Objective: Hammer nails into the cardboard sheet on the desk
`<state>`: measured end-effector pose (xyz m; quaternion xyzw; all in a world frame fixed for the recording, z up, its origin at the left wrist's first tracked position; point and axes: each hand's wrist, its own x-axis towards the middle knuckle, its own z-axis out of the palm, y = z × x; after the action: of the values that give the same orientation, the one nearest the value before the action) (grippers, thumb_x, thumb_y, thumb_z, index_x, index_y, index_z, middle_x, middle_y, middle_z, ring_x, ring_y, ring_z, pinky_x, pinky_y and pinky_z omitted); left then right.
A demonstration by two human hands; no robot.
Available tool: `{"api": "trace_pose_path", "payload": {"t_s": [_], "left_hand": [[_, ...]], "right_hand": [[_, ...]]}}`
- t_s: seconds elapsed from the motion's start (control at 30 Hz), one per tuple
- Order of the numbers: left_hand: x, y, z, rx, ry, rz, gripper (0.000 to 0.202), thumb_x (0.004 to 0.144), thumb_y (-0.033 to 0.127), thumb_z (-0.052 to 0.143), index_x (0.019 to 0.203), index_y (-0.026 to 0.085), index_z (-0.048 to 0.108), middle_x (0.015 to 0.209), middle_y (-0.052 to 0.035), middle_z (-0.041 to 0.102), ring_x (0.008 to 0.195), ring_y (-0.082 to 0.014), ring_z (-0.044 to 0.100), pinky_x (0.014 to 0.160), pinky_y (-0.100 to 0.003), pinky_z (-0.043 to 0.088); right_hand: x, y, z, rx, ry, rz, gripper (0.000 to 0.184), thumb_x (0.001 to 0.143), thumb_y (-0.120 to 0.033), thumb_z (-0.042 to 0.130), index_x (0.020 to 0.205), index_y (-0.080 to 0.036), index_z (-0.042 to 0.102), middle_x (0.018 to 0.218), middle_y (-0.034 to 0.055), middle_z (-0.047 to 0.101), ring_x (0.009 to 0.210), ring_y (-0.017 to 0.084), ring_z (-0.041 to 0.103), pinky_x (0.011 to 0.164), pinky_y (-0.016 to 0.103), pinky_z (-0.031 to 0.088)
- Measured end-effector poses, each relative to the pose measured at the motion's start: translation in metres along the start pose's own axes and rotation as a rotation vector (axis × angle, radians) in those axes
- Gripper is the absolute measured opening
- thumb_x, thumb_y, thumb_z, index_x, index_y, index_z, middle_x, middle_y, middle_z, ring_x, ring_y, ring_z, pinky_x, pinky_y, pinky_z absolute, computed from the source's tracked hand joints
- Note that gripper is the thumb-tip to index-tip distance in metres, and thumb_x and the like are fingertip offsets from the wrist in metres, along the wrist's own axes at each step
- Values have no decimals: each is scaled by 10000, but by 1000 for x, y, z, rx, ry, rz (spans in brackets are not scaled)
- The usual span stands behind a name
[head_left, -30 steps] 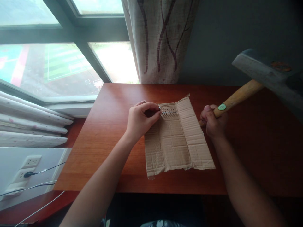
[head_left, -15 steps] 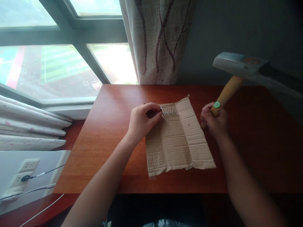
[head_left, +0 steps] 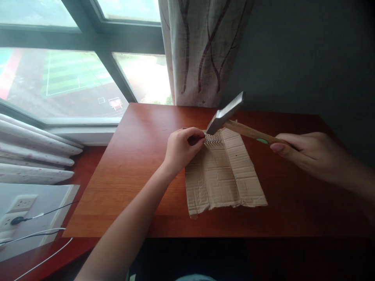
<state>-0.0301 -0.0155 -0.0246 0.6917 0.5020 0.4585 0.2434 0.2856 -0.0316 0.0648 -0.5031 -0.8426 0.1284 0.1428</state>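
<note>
My right hand [head_left: 307, 152] is wrapped around the wooden handle of a hammer [head_left: 249, 130], which bears a green oval sticker. Its metal head slants down to the left, its lower face right at my left fingertips. Thumb and forefinger of my left hand [head_left: 183, 146] pinch a nail, mostly hidden by the fingers and the hammer head. Beside them, several small nails [head_left: 214, 138] stand in close rows near the far edge of a creased cardboard piece [head_left: 215, 175]. Whether the hammer touches the pinched nail I cannot tell.
The cardboard lies on a reddish-brown wooden table [head_left: 125, 187]. A patterned curtain [head_left: 202, 50] hangs behind it, with a window [head_left: 88, 74] at the left. A wall socket [head_left: 25, 203] with cables is at the lower left.
My right hand has swung the hammer down and left, from raised at the right to my left fingertips. My left hand keeps its pinch at the nail rows. The view has shifted slightly.
</note>
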Motion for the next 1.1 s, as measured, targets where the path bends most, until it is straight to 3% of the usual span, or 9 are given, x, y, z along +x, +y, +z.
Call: {"api": "trace_pose_path", "payload": {"t_s": [0.17,0.83,0.93,1.1], "left_hand": [[1,-1,0,16,6,10,48,794,235,696,819,218,733,816,-18,770,728,-165,687,648,-269,538],[1,-3,0,29,6,14,38,780,209,717,812,215,737,820,-18,771,732,-164,691,630,-260,530],[0,-3,-1,32,7,14,52,781,206,716,826,210,741,815,-16,769,740,-164,691,646,-259,532],[0,-4,0,54,-20,-2,56,796,212,698,832,204,740,816,-16,765,728,-159,681,646,-255,529]], "right_hand": [[8,-6,-10,-47,-71,-2,552,959,-698,397,706,-244,580,482,-26,454,419,131,439,457,299,303],[12,-19,-16,-51,-60,0,585,950,-721,388,682,-238,582,474,-26,460,408,119,430,456,299,282],[10,-20,-16,-31,-58,42,603,942,-737,376,654,-230,528,478,-34,410,409,112,394,458,298,261],[10,-24,-11,-36,-187,96,597,950,-735,362,695,-221,526,519,-37,427,474,125,422,526,296,276]]}}
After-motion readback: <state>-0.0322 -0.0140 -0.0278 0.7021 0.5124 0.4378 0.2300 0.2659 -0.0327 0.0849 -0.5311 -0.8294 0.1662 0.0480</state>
